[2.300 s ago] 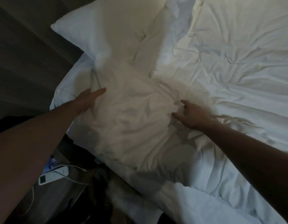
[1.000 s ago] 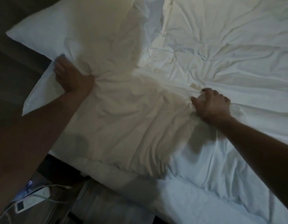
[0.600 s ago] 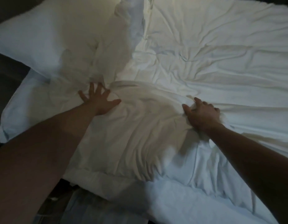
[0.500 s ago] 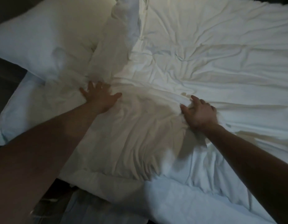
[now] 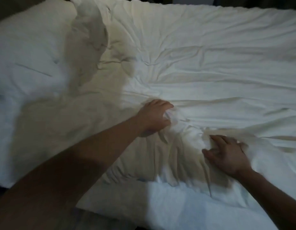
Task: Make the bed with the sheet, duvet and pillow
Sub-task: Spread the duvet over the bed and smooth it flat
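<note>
My left hand [image 5: 154, 117] sits mid-bed, fingers curled, bunching a fold of the white duvet [image 5: 210, 67]. My right hand [image 5: 227, 155] is at 4 o'clock from it, fingers spread and half-curled, pressing on the cloth; frame's blurred, can't tell if it really grips. The duvet covers most of the bed, creased all over. Pillow [image 5: 31, 52] lies at 10 o'clock, near the head end. Cloth looks soft, light, limp w/ no stiffness, so prob best to take it by the edge, hands wide apart, not mid-panel.
</note>
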Action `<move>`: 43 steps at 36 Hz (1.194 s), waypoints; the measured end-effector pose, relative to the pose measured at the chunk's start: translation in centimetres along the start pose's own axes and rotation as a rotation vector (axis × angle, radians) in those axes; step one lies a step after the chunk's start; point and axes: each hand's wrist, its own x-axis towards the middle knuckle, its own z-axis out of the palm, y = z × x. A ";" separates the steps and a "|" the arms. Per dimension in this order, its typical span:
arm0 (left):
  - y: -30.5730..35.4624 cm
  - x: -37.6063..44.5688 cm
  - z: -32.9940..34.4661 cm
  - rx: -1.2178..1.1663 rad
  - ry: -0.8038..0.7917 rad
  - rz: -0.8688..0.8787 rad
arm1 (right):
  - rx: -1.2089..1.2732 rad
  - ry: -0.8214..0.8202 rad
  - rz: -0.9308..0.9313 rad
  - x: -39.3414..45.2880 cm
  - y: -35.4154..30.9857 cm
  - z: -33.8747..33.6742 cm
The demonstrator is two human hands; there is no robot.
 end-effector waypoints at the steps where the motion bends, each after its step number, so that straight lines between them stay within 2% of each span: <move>1: 1.7 0.6 0.4 0.002 -0.011 0.003 | -0.018 0.054 -0.020 -0.1 1.2 0.0; 4: 5.7 2.6 1.6 0.057 -0.157 -0.041 | -0.096 0.160 -0.010 0.3 4.0 -0.9; 6: 8.0 3.6 2.0 0.173 -0.244 -0.047 | -0.178 0.112 0.079 0.4 5.2 -2.3; 8: 9.7 4.4 2.3 0.313 -0.320 -0.042 | -0.247 0.023 0.093 0.9 6.5 -3.9; 9: 10.3 4.7 2.3 0.390 -0.356 -0.040 | -0.223 0.004 0.075 1.2 7.1 -4.8; 11: 11.2 4.9 1.9 0.525 -0.356 -0.014 | -0.015 0.060 0.008 1.6 8.5 -6.5; 14: 11.5 4.5 0.2 0.553 -0.127 0.039 | 0.192 0.274 -0.146 1.4 10.7 -9.5; 19: 11.2 3.2 -3.9 0.294 0.478 -0.010 | 0.421 0.508 -0.194 1.9 13.4 -14.6; 21: 12.1 3.7 -4.5 0.233 0.591 -0.025 | 0.406 0.604 -0.224 3.4 13.5 -15.8; 24: 12.9 5.2 -4.2 0.222 0.668 -0.129 | 0.333 0.667 -0.251 6.3 13.3 -16.7; 26: 12.5 6.4 -3.1 0.203 0.567 -0.251 | 0.172 0.602 -0.257 8.2 13.6 -16.0; 27: 12.3 6.9 -2.1 0.187 0.423 -0.327 | 0.042 0.483 -0.238 9.0 13.8 -15.1; 29: 12.4 7.5 0.2 0.220 0.066 -0.409 | -0.189 0.136 -0.177 9.7 14.2 -12.7; 30: 12.7 7.6 1.4 0.258 -0.052 -0.419 | -0.217 -0.002 -0.149 9.6 14.5 -11.5; 31: 12.8 7.6 2.5 0.279 -0.101 -0.408 | -0.176 -0.071 -0.124 9.4 14.7 -10.4; 32: 12.8 7.7 3.4 0.277 -0.106 -0.396 | -0.111 -0.073 -0.107 9.0 15.1 -9.7; 34: 12.2 7.5 4.2 0.175 -0.018 -0.363 | -0.001 0.047 -0.089 8.3 15.7 -8.8; 36: 11.1 6.6 3.7 -0.100 0.166 -0.312 | 0.025 0.185 -0.081 7.7 15.6 -8.9; 38: 9.4 4.8 2.1 -0.310 0.423 -0.288 | 0.045 0.259 -0.113 7.5 14.3 -9.1; 40: 6.8 2.2 -0.2 -0.275 0.584 -0.323 | 0.087 0.270 -0.165 7.8 11.6 -9.2; 41: 5.1 0.7 -1.3 -0.210 0.602 -0.356 | 0.116 0.261 -0.194 8.2 9.8 -9.1; 43: 1.0 -2.9 -3.4 -0.043 0.518 -0.440 | 0.173 0.215 -0.253 8.9 5.2 -8.5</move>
